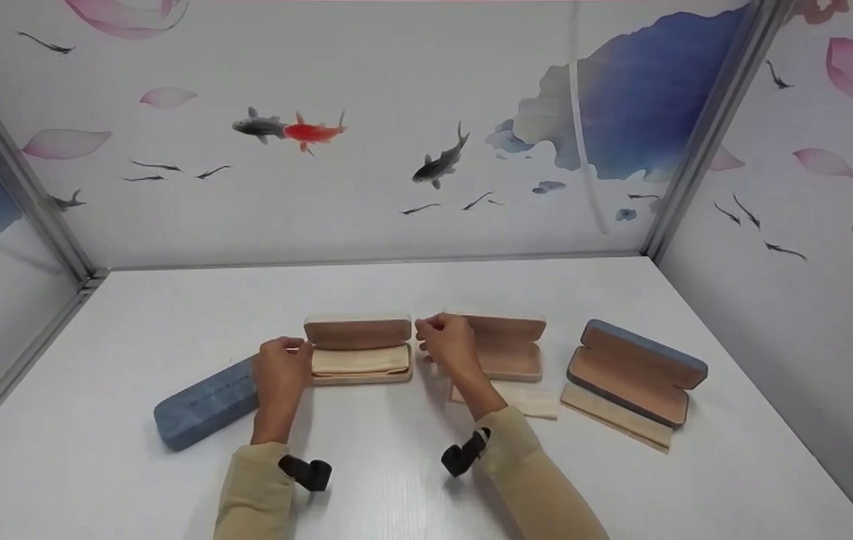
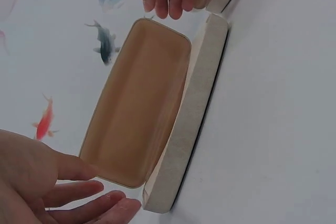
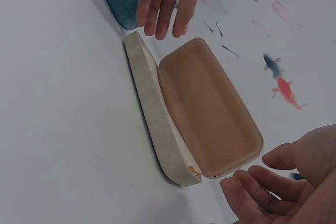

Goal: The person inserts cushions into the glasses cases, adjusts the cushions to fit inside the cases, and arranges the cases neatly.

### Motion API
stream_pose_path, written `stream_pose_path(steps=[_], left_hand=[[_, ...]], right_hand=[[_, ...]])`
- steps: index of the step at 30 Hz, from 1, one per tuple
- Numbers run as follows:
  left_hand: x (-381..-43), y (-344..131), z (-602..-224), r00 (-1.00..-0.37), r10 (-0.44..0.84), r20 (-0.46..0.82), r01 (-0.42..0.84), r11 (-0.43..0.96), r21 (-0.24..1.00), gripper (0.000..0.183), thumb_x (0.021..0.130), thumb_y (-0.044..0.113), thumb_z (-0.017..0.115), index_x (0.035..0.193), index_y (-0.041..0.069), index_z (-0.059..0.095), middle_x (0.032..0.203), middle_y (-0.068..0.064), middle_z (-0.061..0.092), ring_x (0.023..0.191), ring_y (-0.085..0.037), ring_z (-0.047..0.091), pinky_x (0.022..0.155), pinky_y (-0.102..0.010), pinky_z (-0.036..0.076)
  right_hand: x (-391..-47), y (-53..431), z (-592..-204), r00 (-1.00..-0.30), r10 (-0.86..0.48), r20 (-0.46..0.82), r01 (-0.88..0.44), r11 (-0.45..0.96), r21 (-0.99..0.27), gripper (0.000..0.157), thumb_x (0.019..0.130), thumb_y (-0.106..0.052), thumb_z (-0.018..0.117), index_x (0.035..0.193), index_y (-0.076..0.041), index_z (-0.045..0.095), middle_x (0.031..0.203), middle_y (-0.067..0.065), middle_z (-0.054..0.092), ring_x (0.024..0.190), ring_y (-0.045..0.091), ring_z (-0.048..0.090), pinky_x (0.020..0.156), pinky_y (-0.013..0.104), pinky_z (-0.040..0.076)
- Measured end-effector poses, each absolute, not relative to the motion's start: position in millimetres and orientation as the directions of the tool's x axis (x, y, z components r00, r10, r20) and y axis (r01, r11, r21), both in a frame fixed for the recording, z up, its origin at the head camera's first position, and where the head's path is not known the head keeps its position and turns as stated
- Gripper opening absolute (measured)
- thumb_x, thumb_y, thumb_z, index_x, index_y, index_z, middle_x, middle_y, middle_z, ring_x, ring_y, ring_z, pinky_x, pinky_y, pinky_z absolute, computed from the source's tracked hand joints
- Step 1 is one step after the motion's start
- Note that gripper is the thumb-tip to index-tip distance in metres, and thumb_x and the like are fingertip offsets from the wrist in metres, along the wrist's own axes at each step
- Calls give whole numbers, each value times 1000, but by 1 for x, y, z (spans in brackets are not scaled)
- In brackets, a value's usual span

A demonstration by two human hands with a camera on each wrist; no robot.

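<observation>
An open cream glasses case (image 1: pixel 358 331) with a tan lining stands in front of me, its lid tilted up at the back. Inside it lies a folded pale yellow cloth (image 1: pixel 360 360). My left hand (image 1: pixel 281 373) is at the case's left end, and in the left wrist view the thumb (image 2: pixel 73 167) overlaps the lid's lower corner. At the opposite end is my right hand (image 1: pixel 450 345), its fingers loosely bent beside the lid in the right wrist view. Neither hand grips anything.
A closed blue case (image 1: pixel 205 405) lies at left, partly behind my left hand. Right of centre stands a second open cream case (image 1: pixel 509 337), a cloth (image 1: pixel 539 403) before it. Farther right is an open blue case (image 1: pixel 640 352) with another cloth (image 1: pixel 617 418) along its front.
</observation>
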State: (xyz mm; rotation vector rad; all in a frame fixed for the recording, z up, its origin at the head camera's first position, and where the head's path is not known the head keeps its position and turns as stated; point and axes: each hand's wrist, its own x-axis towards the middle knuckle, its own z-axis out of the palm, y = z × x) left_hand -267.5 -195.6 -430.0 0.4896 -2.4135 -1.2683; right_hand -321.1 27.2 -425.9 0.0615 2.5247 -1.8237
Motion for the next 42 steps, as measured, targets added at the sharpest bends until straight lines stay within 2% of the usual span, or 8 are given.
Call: stream_pose_path(steps=[4, 9, 17, 22, 25, 29, 37, 42], left_hand=[[-268, -196, -426, -886, -435, 160, -142, 584, 799, 34, 100, 18, 57, 109, -12, 70, 93, -28, 73, 81, -36, 69, 65, -40, 52], [-272, -197, -417, -898, -394, 197, -117, 644, 756, 45, 105, 26, 49, 110, -14, 68, 98, -31, 72, 84, -39, 69, 76, -51, 55], [-283, -200, -405, -953, -302, 15, -217, 717, 662, 68, 107, 47, 33, 99, -13, 64, 76, -18, 61, 62, -22, 54, 55, -31, 41], [-288, -203, -402, -963, -251, -103, -251, 685, 684, 83, 106, 56, 25, 120, -19, 57, 105, -35, 66, 74, -32, 68, 56, -33, 52], [-290, -204, -404, -954, -271, -126, -279, 660, 697, 82, 106, 56, 27, 126, -18, 55, 117, -36, 63, 85, -35, 68, 61, -35, 55], [-289, -204, -406, -944, -311, -108, -293, 643, 708, 76, 105, 53, 36, 123, -18, 56, 115, -34, 65, 86, -32, 63, 66, -37, 52], [-287, -205, -403, -943, -304, -135, -300, 604, 738, 72, 103, 51, 43, 124, -17, 55, 110, -30, 65, 76, -27, 64, 57, -31, 52], [-287, -206, -403, -938, -295, -182, -325, 564, 759, 71, 103, 52, 45, 124, -15, 55, 110, -29, 66, 66, -26, 70, 55, -34, 58]], right_hand=[[-321, 28, -421, -999, 8, -42, 43, 291, -956, 32, 102, -25, 57, 109, 4, 69, 101, 18, 71, 93, 32, 70, 79, 42, 61], [-322, 27, -422, -998, -5, -69, 63, 321, -945, 41, 102, -34, 57, 111, 4, 69, 103, 19, 71, 91, 31, 71, 77, 43, 61], [-325, 29, -430, -994, 0, -109, 102, 352, -931, 46, 101, -40, 58, 108, 4, 69, 103, 18, 71, 84, 23, 71, 73, 37, 61], [-325, 28, -432, -996, 6, -86, 82, 361, -929, 51, 100, -46, 58, 101, 4, 70, 102, 20, 71, 85, 27, 73, 68, 34, 59], [-326, 26, -434, -997, 12, -77, 76, 367, -927, 54, 99, -49, 58, 102, 3, 71, 98, 17, 72, 82, 25, 71, 65, 31, 58], [-327, 23, -438, -998, 17, -66, 67, 386, -920, 58, 98, -53, 57, 100, 2, 72, 92, 14, 72, 72, 16, 62, 59, 26, 51], [-328, 19, -441, -999, 10, -54, 53, 412, -910, 64, 97, -61, 53, 98, 1, 72, 86, 12, 70, 69, 16, 61, 57, 27, 50], [-327, 19, -442, -998, 11, -60, 60, 415, -908, 67, 96, -63, 53, 107, 0, 73, 88, 12, 71, 76, 18, 64, 62, 31, 55]])
